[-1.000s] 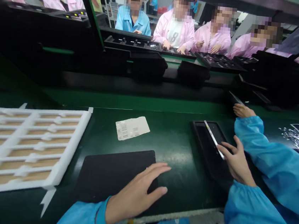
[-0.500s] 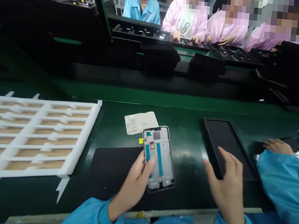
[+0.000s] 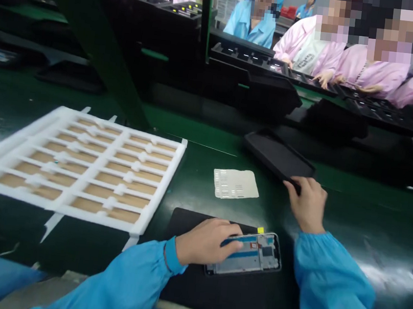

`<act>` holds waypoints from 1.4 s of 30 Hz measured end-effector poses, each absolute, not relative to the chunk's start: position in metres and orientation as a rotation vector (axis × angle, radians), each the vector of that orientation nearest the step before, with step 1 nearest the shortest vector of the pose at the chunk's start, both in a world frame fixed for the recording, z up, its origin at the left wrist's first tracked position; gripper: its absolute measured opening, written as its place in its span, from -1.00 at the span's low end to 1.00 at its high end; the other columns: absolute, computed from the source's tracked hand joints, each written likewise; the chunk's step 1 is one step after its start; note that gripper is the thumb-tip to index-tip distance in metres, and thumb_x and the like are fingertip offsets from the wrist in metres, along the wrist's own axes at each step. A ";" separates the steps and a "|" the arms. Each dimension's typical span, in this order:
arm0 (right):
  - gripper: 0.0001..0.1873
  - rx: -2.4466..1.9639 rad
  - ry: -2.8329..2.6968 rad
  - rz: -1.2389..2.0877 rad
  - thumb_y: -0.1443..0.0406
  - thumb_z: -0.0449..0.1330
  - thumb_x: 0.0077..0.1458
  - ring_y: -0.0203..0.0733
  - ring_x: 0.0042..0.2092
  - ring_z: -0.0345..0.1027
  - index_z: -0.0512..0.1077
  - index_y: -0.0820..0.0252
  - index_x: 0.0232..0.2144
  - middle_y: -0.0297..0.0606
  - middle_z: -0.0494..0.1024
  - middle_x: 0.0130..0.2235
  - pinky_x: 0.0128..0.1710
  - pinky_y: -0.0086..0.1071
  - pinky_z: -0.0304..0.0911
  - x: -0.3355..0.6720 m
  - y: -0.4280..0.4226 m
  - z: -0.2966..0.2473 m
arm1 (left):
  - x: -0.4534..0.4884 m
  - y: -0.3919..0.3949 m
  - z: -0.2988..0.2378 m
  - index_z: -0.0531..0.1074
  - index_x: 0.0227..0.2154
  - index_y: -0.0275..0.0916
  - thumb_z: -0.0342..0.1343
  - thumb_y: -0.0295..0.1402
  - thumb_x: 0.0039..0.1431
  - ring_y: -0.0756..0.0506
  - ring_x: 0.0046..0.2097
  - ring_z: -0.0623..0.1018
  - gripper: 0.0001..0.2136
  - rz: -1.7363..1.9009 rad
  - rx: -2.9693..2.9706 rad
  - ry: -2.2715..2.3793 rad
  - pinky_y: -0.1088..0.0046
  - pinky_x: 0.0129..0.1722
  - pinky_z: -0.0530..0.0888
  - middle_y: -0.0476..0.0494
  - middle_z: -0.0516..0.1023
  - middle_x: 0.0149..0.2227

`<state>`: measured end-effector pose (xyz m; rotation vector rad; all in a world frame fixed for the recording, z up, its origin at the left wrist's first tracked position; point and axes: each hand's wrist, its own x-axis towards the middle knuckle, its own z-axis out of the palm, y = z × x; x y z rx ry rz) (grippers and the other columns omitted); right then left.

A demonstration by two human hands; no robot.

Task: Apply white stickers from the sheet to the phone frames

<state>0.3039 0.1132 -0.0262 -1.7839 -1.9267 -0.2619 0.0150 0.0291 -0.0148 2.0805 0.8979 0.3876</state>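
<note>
My left hand [image 3: 208, 243] is closed on a phone frame [image 3: 254, 258] with blue strips, a metal inner plate and a yellow tab at its edge. The frame lies turned sideways, low over or on a black mat [image 3: 228, 294]; I cannot tell whether it touches. My right hand [image 3: 308, 202] pinches the near corner of a shallow black tray [image 3: 280, 155], farther back on the green bench. A pale sheet with rows of small strips [image 3: 236, 183] lies between the mat and the tray.
To the left stands a white foam tray [image 3: 93, 177] with brown slots. A green post [image 3: 100, 40] slants up behind it. Across a dark raised line, several people in pink and blue coats work at black trays [image 3: 246, 58].
My right hand has taken hold of the black tray, which now lies farther back. My left hand has turned the phone frame sideways and lowered it to the mat. The view has swung left.
</note>
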 end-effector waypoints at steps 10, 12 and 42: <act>-0.67 -1.507 -2.079 0.075 0.22 -0.03 0.29 0.05 0.02 0.34 0.44 0.22 -0.07 -0.03 0.51 -0.03 0.08 -0.02 0.16 0.221 0.189 -0.048 | 0.002 0.039 -0.038 0.44 -0.19 -0.29 0.01 -0.22 0.35 -0.29 0.40 0.02 -0.77 0.508 2.338 0.977 -0.03 0.37 -0.06 -0.31 0.21 0.32; -0.71 -1.424 -2.199 0.234 0.17 0.02 0.28 -0.04 -0.11 0.43 0.47 0.17 -0.16 -0.13 0.57 -0.14 -0.06 -0.16 0.31 0.224 0.171 -0.042 | 0.002 0.040 -0.041 0.45 -0.19 -0.31 0.01 -0.22 0.34 -0.34 0.40 0.03 -0.75 0.485 2.345 1.012 -0.07 0.36 -0.03 -0.36 0.20 0.31; -0.90 -1.350 -2.234 0.564 0.27 0.10 0.21 -0.08 -0.18 0.30 0.39 0.12 -0.34 -0.22 0.43 -0.27 -0.13 -0.20 0.22 0.228 0.126 -0.059 | 0.005 0.045 -0.034 0.39 -0.32 -0.21 0.04 -0.25 0.30 -0.27 0.37 0.14 -0.84 0.364 2.260 1.072 -0.16 0.35 -0.17 -0.21 0.29 0.27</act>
